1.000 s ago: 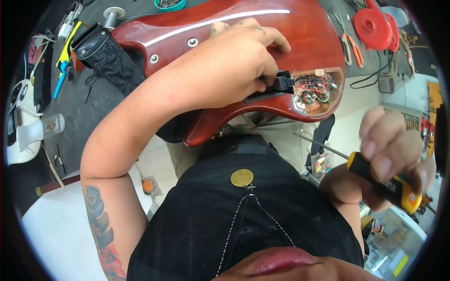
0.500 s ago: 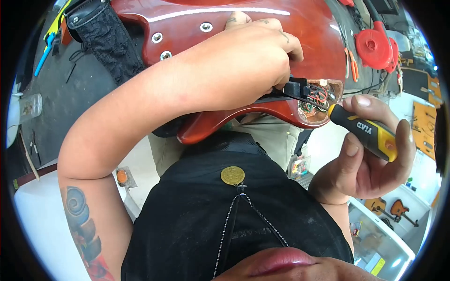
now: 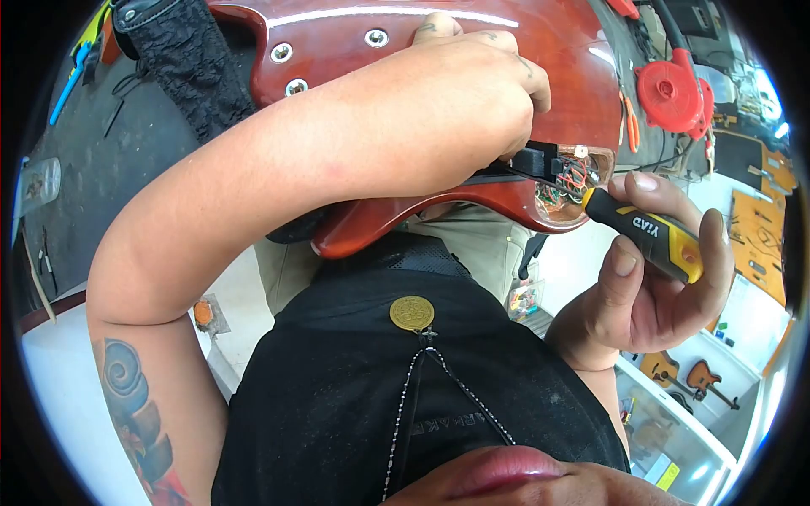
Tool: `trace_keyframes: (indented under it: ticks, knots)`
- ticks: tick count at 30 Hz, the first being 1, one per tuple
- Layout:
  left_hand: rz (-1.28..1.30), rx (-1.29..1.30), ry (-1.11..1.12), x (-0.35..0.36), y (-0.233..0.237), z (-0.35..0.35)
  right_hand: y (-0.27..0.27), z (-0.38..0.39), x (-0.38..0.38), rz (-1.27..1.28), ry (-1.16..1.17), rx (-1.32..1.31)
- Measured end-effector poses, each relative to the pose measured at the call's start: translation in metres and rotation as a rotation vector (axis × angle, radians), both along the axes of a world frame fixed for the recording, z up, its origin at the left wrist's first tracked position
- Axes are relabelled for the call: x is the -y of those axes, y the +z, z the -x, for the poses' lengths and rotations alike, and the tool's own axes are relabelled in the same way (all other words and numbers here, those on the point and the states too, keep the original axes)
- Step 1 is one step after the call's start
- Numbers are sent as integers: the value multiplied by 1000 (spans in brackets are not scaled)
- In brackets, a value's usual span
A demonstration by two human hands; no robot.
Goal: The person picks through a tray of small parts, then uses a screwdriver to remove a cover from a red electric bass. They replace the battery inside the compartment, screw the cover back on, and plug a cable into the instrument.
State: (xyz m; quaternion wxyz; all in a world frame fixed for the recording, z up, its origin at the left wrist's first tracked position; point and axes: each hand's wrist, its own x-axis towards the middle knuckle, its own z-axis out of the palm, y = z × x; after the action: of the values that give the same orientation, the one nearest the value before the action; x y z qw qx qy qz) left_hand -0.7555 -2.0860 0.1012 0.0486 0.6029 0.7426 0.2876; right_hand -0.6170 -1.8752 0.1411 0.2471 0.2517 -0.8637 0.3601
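Just right of the guitar cavity [image 3: 555, 207], the right hand [image 3: 662, 312] has fingers clamped around a screwdriver [image 3: 645, 232], slanting left toward a black box [image 3: 533, 162]; nearer, the left hand's [image 3: 481, 101] grip is hidden.

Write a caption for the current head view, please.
Screwdriver in right hand, left hand on a red guitar body with exposed wiring.

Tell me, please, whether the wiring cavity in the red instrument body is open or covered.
Open: wires show inside the cavity, with no cover over it.
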Motion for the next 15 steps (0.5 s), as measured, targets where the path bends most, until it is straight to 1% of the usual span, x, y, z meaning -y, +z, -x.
trace_keyframes:
  ticks: [4, 6, 15]
  knots:
    - [-45, -29, 7, -1, -6, 0, -4, 1, 1, 30, -24, -11]
    - [-104, 18, -21, -2, -9, 1, -4, 1, -1, 29, -15, -26]
    - [-125, 16, -26, -3, -12, 1, -7, 1, 0, 64, -32, -43]
